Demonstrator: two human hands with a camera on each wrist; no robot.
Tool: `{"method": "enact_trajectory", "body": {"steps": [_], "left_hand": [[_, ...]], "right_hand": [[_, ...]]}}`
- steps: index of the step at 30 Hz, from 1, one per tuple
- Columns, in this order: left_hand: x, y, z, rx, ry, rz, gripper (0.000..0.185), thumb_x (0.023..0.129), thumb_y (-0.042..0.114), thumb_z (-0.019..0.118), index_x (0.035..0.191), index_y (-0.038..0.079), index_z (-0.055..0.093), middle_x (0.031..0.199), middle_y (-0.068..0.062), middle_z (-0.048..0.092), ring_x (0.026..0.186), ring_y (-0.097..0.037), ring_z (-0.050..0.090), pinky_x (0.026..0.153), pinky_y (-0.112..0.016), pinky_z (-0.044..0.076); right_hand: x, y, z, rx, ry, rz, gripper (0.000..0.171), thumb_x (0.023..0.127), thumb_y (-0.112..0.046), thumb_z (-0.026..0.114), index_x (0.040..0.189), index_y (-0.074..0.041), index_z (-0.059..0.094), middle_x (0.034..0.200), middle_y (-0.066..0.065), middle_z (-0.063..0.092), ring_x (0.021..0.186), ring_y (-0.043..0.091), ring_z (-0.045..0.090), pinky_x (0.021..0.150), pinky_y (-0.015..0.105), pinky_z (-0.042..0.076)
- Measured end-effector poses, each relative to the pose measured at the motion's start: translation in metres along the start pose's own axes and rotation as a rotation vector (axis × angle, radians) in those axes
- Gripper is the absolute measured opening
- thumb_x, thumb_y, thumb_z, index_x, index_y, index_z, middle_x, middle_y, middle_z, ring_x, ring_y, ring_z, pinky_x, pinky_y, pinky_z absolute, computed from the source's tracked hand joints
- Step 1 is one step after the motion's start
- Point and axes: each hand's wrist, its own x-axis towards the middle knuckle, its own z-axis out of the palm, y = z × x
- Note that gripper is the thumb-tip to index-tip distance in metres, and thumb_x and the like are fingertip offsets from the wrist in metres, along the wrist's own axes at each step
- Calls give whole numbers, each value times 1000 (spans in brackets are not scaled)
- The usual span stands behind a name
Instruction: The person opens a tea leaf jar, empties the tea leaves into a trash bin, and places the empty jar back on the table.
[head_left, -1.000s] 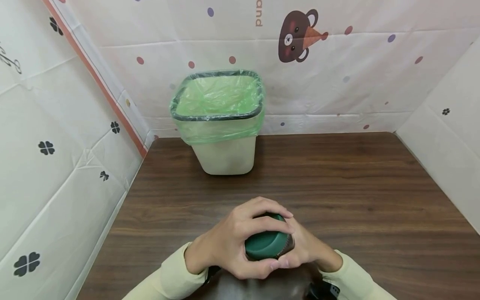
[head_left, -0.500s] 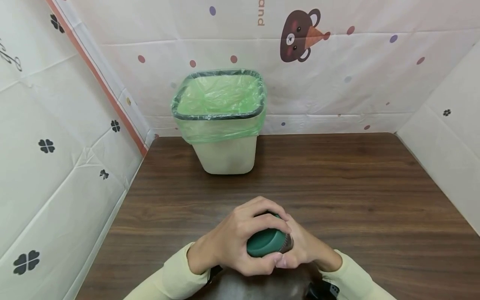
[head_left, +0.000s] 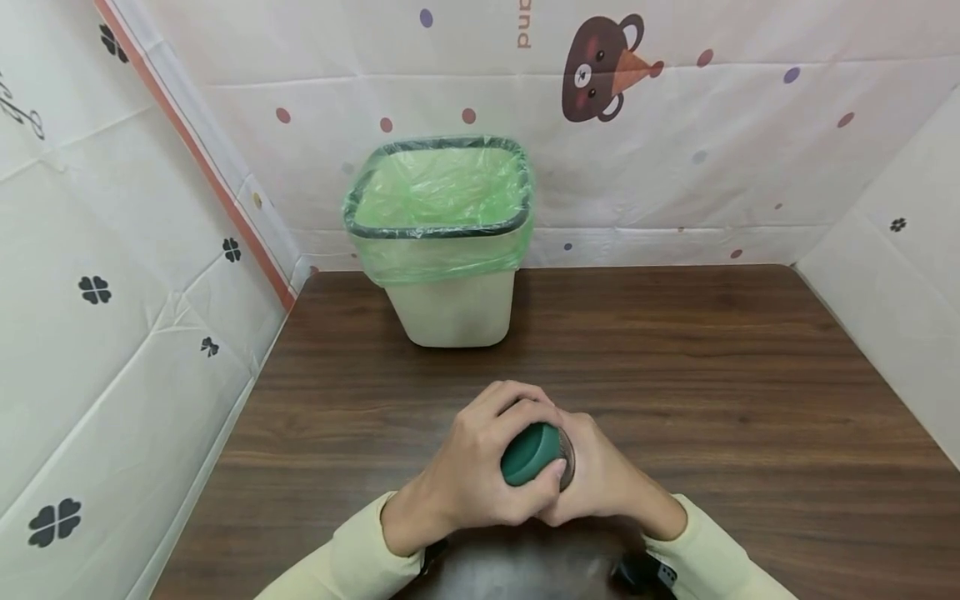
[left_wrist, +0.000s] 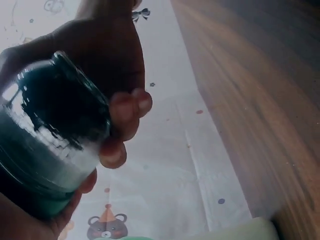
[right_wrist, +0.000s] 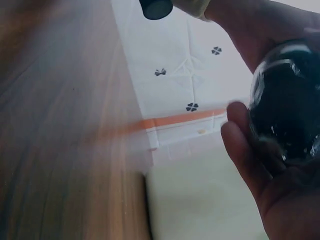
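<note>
**Head view: two hands on a capped jar, lid-turning step in hand**

Head view. The left hand (head_left: 468, 475) curls its fingers and thumb over the green lid (head_left: 529, 452) of a jar (head_left: 564, 454); the right hand (head_left: 600, 483) wraps the glass body from the other side. Both grips are closed on the jar, which is held low over the near edge of the table (head_left: 675, 367), tilted so the lid faces up and toward the left hand. The lid sits on the jar; no gap shows between them.

Left wrist view. The jar (left_wrist: 52, 135) fills the space inside the grip, its dark glass reflective, with fingertips (left_wrist: 131, 105) of the opposing hand pressed on its side.

Right wrist view. The glass body (right_wrist: 287, 100) lies against the palm of the right hand (right_wrist: 260, 165), fingers curved under it.

Beyond the grips, toward the far edge of the table, stands a bin (head_left: 442, 242) lined with a green bag, open and well apart from the hands.

Judgement: the step in hand appears to be twisting the lid. The next move calls for a firm counter-hold on the glass while the lid hand rotates, with the jar kept from slipping.
</note>
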Motion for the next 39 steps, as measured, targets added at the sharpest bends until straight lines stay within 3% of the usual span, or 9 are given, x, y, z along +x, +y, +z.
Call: {"method": "enact_trajectory", "body": {"steps": [6,12,19,30,39], "left_hand": [[-3,-2,2,27,29,-64,26,81,23,69,104,12,68,106,-1,64,91,-14,60,78,-23,52],[-5,-4,2,12,22,-63,26,84,25,68,106,11,68,107,-2,64,93,-15,61,79,-24,52],[-5,-6,1,-7,12,-39,29,86,27,67,109,9,68,110,-4,63,96,-16,61,82,-24,51],[-7,-9,-7,-110,-86,-7,45,88,32,69,125,7,64,124,-8,60,112,-19,58,92,-26,50],[-4,-11,-11,-211,-165,48,50,94,39,63,129,4,62,129,-12,58,118,-20,58,96,-29,50]], "right_hand": [[2,0,1,-51,39,23,67,59,-3,83,121,-16,58,95,-2,66,75,13,65,64,31,57],[3,1,1,-33,30,-10,67,60,-2,80,122,-16,59,94,-3,65,73,12,64,62,30,57],[2,2,0,-40,31,25,64,61,-4,82,121,-15,60,95,-1,67,75,14,65,64,32,57],[0,3,-3,-16,11,-5,57,64,-8,84,115,-17,62,96,-2,68,78,14,66,68,32,57],[-1,3,-5,93,-59,-44,52,71,-19,85,118,-15,62,98,-1,69,80,15,66,72,34,57]]}}
